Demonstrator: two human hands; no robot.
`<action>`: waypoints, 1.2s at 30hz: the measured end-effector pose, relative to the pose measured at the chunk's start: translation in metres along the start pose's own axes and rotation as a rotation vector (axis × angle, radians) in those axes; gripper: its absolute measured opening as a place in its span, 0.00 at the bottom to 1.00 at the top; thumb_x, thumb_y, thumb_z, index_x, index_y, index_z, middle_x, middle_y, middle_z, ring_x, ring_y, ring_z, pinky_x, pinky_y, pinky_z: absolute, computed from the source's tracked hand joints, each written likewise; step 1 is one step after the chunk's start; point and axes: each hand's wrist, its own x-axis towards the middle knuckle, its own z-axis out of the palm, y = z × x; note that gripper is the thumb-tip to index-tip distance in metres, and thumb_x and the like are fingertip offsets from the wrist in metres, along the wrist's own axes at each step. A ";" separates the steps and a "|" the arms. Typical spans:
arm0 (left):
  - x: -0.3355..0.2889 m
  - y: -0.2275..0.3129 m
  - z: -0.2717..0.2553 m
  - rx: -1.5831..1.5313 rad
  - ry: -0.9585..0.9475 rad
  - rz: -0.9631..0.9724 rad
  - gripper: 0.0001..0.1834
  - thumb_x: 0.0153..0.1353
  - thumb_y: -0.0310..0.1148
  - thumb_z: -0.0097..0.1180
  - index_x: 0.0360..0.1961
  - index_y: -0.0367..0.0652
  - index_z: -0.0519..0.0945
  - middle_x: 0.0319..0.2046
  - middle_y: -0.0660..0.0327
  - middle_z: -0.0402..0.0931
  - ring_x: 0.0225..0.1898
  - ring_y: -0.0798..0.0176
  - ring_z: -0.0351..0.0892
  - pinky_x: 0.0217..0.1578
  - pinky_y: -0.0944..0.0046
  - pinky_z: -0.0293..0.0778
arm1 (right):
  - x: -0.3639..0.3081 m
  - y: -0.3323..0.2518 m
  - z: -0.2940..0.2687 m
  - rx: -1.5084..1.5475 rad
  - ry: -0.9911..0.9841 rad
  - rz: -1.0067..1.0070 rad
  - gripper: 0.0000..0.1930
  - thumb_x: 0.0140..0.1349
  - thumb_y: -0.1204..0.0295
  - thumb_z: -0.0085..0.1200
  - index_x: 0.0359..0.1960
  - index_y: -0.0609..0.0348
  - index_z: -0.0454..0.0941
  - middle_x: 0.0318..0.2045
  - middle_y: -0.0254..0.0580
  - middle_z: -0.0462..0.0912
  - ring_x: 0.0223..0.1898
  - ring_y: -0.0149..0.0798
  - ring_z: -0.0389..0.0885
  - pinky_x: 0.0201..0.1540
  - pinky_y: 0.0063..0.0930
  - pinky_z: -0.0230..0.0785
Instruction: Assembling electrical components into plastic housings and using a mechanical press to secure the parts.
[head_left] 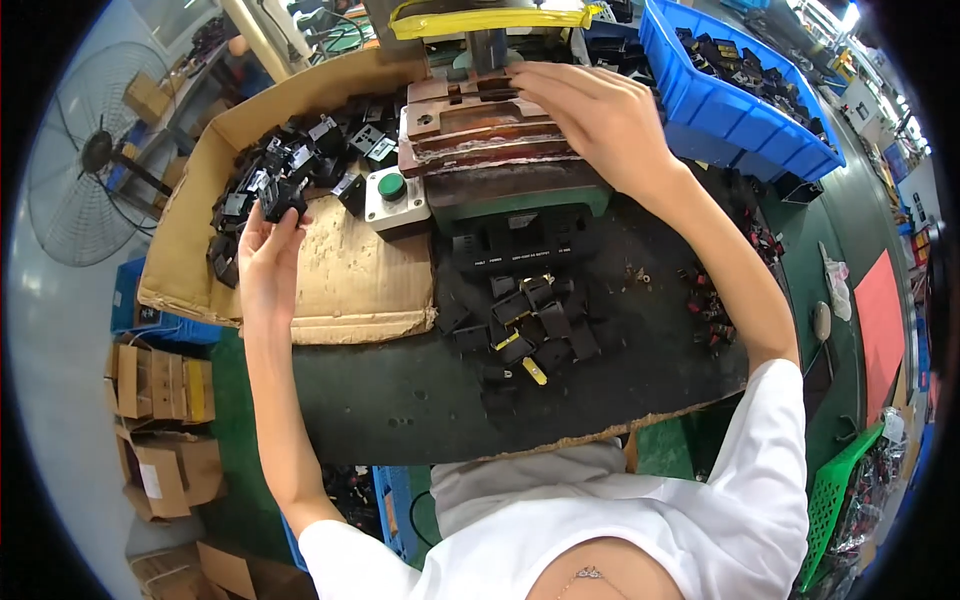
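A black plug part (283, 196) sits pinched in the left hand (268, 262), fingers closed on it just above the heap of like parts (300, 160) in the cardboard box (180, 240), probably kept at that side for easy picking. The right hand (600, 115) lies well apart on the press fixture (480, 125), fingers spread flat and open, holding nothing that shows; its fingertips touch the brown metal block. A green button box (396, 196) stands between the hands. More black parts (530, 320) lie on the dark mat (400, 390) nearer the body, a blue bin (740, 110) beyond the right hand
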 end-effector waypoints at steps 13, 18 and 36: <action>-0.016 0.000 0.024 0.121 0.047 -0.043 0.24 0.53 0.18 0.55 0.53 0.32 0.69 0.33 0.62 0.76 0.30 0.70 0.76 0.31 0.75 0.69 | -0.002 0.050 0.019 0.174 -0.471 0.154 0.13 0.62 0.64 0.51 0.42 0.58 0.80 0.43 0.42 0.81 0.44 0.45 0.78 0.48 0.34 0.71; -0.019 -0.010 0.017 0.153 0.006 -0.027 0.22 0.56 0.19 0.54 0.53 0.33 0.70 0.35 0.62 0.75 0.34 0.71 0.75 0.33 0.72 0.69 | -0.021 0.026 -0.021 0.212 -0.336 0.182 0.13 0.59 0.70 0.54 0.44 0.62 0.77 0.45 0.45 0.79 0.47 0.46 0.76 0.50 0.34 0.68; -0.010 -0.003 0.102 0.898 -0.249 0.543 0.28 0.47 0.19 0.60 0.54 0.35 0.72 0.51 0.52 0.72 0.50 0.57 0.73 0.49 0.63 0.70 | -0.130 0.051 -0.105 0.320 -0.440 0.743 0.06 0.58 0.76 0.55 0.30 0.68 0.79 0.28 0.45 0.82 0.31 0.40 0.80 0.35 0.27 0.69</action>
